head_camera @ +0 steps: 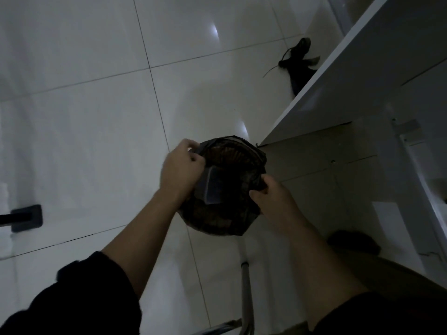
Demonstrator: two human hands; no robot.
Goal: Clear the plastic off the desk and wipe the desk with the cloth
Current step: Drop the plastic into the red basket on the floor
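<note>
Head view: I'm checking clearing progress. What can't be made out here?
Head view only:
- White desk: its top runs off the right edge.
- Lined bin contents: too dark, partly behind the left hand and clear plastic sheet.
- Dark object on the floor: dim, partly behind the desk edge.
- Dark lump lower right: too dim to name.

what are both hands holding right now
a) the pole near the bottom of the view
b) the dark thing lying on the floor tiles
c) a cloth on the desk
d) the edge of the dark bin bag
d: the left hand and the right hand each pinch the edge of the dark bin bag from opposite sides, with a clear plastic piece lying inside it.
</note>
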